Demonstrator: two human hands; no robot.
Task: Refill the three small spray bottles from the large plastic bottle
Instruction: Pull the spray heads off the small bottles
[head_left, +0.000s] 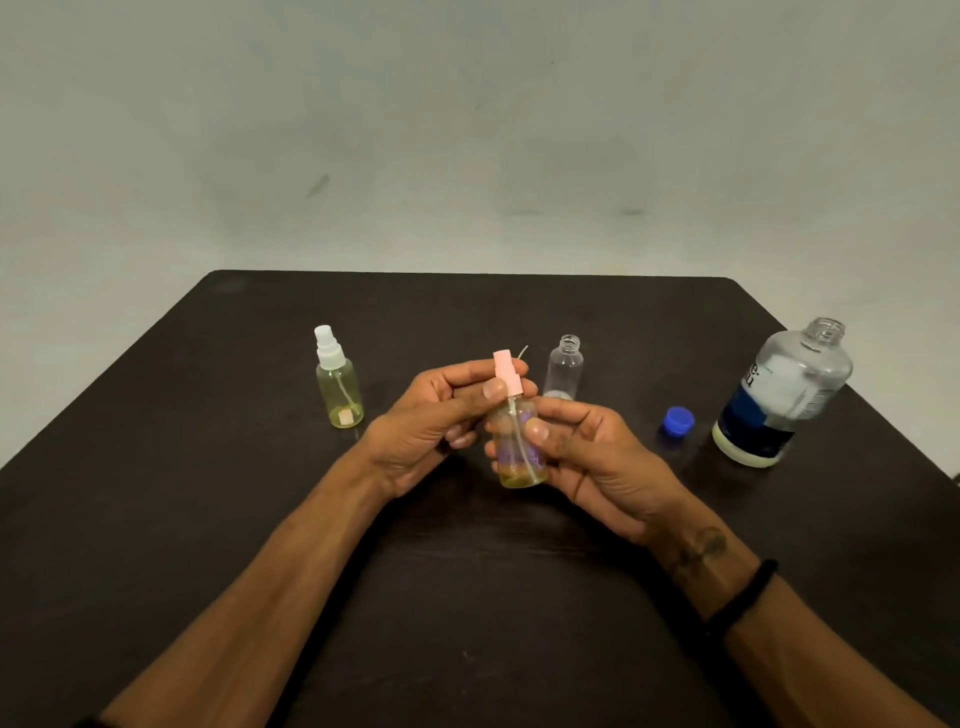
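My right hand (587, 457) grips the body of a small clear spray bottle (519, 447) with yellowish liquid, held upright above the dark table (208, 519). My left hand (431, 421) pinches its pink spray top (508, 376). A second small bottle (338, 389) with a white spray top and yellowish liquid stands to the left. A third small bottle (564, 366), uncapped and looking empty, stands behind my hands. The large plastic bottle (784, 395) stands uncapped at the right, with a little whitish liquid at its bottom. Its blue cap (678, 420) lies beside it.
A thin white tube end (522, 352) sticks up behind the pink top. A pale wall (467, 130) rises behind the table's far edge. A black band circles my right wrist (743, 592).
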